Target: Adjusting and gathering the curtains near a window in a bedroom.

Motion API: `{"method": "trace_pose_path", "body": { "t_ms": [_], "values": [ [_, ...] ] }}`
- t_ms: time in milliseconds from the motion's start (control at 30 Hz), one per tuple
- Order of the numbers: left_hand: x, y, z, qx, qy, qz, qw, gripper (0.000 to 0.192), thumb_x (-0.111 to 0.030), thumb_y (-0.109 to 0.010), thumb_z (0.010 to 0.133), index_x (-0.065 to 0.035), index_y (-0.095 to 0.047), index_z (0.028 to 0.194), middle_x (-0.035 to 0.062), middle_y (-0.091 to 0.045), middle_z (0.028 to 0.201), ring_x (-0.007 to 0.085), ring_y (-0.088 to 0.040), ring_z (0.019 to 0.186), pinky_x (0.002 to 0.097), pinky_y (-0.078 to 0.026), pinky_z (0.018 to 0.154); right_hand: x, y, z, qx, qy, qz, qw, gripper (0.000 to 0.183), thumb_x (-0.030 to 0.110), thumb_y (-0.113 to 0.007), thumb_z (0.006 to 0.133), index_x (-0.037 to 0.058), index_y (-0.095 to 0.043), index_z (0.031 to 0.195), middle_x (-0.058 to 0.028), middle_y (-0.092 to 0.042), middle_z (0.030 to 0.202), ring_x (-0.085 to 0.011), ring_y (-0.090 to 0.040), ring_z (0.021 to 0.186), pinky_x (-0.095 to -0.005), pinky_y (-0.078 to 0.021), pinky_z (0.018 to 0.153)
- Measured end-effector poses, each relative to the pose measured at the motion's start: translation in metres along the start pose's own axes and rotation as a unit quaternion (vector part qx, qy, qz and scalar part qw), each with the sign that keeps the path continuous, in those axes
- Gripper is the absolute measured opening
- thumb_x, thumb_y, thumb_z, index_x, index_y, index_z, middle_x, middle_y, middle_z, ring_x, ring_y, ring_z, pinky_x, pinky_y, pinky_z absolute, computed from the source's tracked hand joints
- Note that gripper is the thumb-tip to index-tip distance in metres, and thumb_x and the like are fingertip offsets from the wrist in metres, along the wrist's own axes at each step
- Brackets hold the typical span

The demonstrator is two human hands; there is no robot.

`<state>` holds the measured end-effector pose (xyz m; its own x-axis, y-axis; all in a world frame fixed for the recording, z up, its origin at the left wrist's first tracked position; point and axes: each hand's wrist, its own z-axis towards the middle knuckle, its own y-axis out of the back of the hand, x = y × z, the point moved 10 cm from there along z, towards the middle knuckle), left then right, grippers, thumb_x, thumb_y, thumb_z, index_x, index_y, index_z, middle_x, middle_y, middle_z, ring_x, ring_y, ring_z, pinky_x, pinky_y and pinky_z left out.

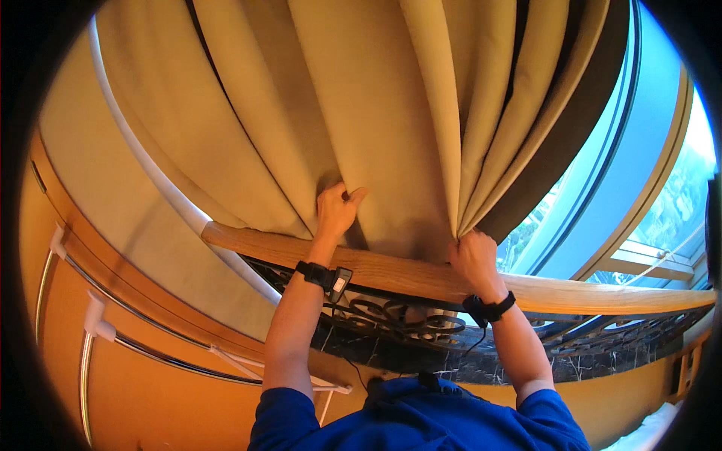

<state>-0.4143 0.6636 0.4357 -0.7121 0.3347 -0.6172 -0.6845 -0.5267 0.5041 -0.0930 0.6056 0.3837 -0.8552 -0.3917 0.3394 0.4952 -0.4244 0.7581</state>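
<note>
A long beige curtain (372,124) hangs in deep folds before me, with its lower visible part behind a wooden handrail (389,270). My right hand (476,256) is closed around several gathered pleats just above the rail, and the folds draw together to a narrow point there. Further left, my left hand (337,211) is at another curtain fold, fingers curled and thumb sticking out to the right. Whether cloth is pinched in it cannot be made out. Each wrist wears a black strap with a small device.
Scrolled black ironwork (395,315) fills the space under the handrail, above a dark marble ledge (389,349). Bright window panes (598,186) stand at right, with a cord (660,259) nearby. A metal-tube drying rack (163,355) stands at lower left by an orange-brown wooden panel (169,406).
</note>
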Motion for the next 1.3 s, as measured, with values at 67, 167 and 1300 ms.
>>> {"method": "trace_pose_path", "body": {
  "t_ms": [67, 167, 1300],
  "values": [
    [-0.006, 0.012, -0.014, -0.077, -0.098, -0.011, 0.992, 0.036, -0.025, -0.08, 0.093, 0.0088, -0.07, 0.085, 0.0184, -0.068, 0.066, 0.0297, -0.064, 0.059, 0.0433, -0.053, 0.063, 0.002, -0.013, 0.014, 0.014, 0.011, -0.05, 0.999, 0.019, 0.017, -0.07, 0.083, -0.0012, -0.072, 0.091, -0.0228, -0.074, 0.083, -0.0418, -0.074, 0.073, -0.0514, -0.0615, 0.068],
    [0.011, 0.011, -0.032, -0.078, -0.032, -0.087, 0.993, 0.032, -0.024, -0.077, 0.095, 0.0066, -0.071, 0.086, 0.0215, -0.071, 0.072, 0.0346, -0.068, 0.061, 0.0447, -0.053, 0.06, 0.01, -0.046, 0.048, 0.04, 0.006, -0.055, 0.998, 0.022, 0.016, -0.069, 0.084, -0.0023, -0.07, 0.096, -0.0217, -0.075, 0.083, -0.039, -0.076, 0.073, -0.0495, -0.062, 0.066],
    [0.015, 0.098, -0.045, -0.173, 0.106, -0.018, 0.979, 0.106, -0.036, -0.094, 0.079, 0.0085, -0.035, 0.155, 0.0307, -0.049, 0.148, 0.0406, -0.054, 0.133, 0.0494, -0.049, 0.108, 0.022, -0.017, 0.023, 0.0, -0.084, 0.044, 0.996, 0.038, 0.023, -0.067, 0.08, 0.0003, -0.074, 0.11, -0.0268, -0.074, 0.104, -0.0489, -0.072, 0.088, -0.0574, -0.0595, 0.079]
  ]
}}
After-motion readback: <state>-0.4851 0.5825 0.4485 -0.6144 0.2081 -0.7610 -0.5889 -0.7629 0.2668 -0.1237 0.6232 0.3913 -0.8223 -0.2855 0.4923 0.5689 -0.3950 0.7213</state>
